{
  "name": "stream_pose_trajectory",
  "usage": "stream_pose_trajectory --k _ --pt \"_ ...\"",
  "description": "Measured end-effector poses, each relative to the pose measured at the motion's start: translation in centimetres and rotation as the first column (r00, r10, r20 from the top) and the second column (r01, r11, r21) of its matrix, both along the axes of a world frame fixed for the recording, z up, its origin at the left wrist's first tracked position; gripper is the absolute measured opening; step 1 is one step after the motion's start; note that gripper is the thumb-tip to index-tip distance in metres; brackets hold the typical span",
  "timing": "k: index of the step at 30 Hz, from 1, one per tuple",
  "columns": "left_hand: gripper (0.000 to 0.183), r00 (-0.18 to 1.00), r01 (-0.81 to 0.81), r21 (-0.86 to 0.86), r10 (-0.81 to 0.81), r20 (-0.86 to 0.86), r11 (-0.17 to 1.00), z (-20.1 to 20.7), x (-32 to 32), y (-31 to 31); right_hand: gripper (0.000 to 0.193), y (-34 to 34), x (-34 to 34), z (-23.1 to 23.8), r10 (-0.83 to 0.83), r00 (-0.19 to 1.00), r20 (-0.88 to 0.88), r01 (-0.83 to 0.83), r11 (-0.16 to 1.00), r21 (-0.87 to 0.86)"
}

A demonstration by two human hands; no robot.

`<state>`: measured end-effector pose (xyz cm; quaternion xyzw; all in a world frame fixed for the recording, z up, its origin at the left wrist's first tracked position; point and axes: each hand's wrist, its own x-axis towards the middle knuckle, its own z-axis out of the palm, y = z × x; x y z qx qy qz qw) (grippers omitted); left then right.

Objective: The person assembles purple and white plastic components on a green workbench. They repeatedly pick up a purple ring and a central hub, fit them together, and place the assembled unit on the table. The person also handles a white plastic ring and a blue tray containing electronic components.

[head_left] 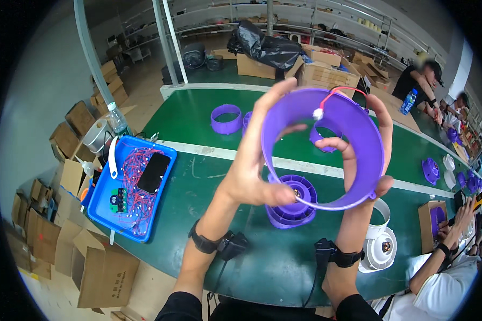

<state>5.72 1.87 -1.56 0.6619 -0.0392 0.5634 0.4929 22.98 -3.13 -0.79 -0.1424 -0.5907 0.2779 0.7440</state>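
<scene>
Fingers of the left hand (253, 174) and right hand (350, 166) clamp a purple cylindrical plastic ring (368, 155) above the green table (198, 174), where a purple finned plastic base (292, 215) stands; at the table's left end, a blue rectangular plastic tray (103, 199).

Green table (284, 267) | left: 1 blue tray (103, 214) | centre: purple finned housing (304, 188) | right: white round base (377, 259)

Pale grey wall (35, 123) sweeping up the left side here, tan floor (144, 93) running out past the left edge of a long green worktable (195, 182)! Slim metal uprights (165, 43) rise by the surface's far-left corner; beyond its far edge, brown cardboard boxes (326, 76) crowd in, and pale metal shelves (379, 33) span the back.
</scene>
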Motion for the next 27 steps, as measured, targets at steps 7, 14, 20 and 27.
stream_pose_trajectory --k 7,14,20,27 --pt "0.121 0.916 -0.401 0.128 0.401 0.024 0.907 0.0 0.2 -0.2 0.084 0.6 -0.4 0.5 -0.107 0.993 -0.048 0.104 0.993 -0.064" --pt "0.111 0.883 -0.467 0.092 0.459 0.093 0.879 0.1 0.7 -0.6 0.083 1.2 -2.1 -0.4 -0.166 0.982 0.095 0.171 0.984 -0.047" --pt "0.113 0.928 -0.37 0.1 0.372 -0.003 0.924 -0.1 1.0 -0.6 0.064 0.8 -0.1 -0.4 0.003 0.999 -0.039 -0.012 0.976 -0.218" --pt "0.11 0.969 -0.245 -0.028 0.244 -0.049 0.969 0.3 1.4 -2.1 0.066 1.1 0.1 -0.7 0.02 0.998 -0.066 -0.033 0.978 -0.207"
